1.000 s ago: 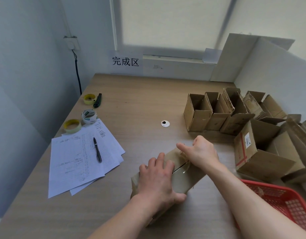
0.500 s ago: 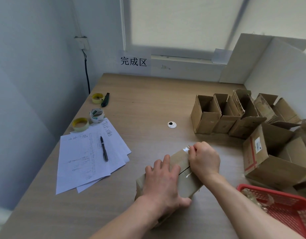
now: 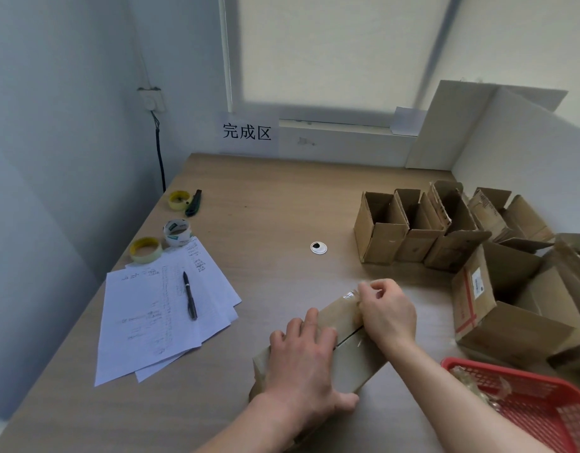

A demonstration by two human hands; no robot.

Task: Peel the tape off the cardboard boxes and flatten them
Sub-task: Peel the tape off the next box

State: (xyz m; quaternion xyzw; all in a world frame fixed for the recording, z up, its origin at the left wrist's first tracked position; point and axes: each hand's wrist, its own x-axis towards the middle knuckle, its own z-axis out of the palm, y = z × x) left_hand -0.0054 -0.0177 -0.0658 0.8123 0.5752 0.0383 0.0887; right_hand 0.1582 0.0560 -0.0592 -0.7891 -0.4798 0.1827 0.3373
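Tabletop (image 3: 282,197) w/ open boxes (image 3: 412,230) at right. Box (image 3: 337,325) lies near the front edge (taped seam up). Left hand (image 3: 301,361) pressed flat on it, grip wide; right hand (image 3: 388,308) pinches clear tape (image 3: 350,295) at its far end.

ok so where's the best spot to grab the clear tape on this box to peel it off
Pinch the loose end of the tape at the box's far end, where the right hand already has it. It has lifted off the cardboard box there. Come from the far right end and pull back along the seam while the left hand presses the box down.
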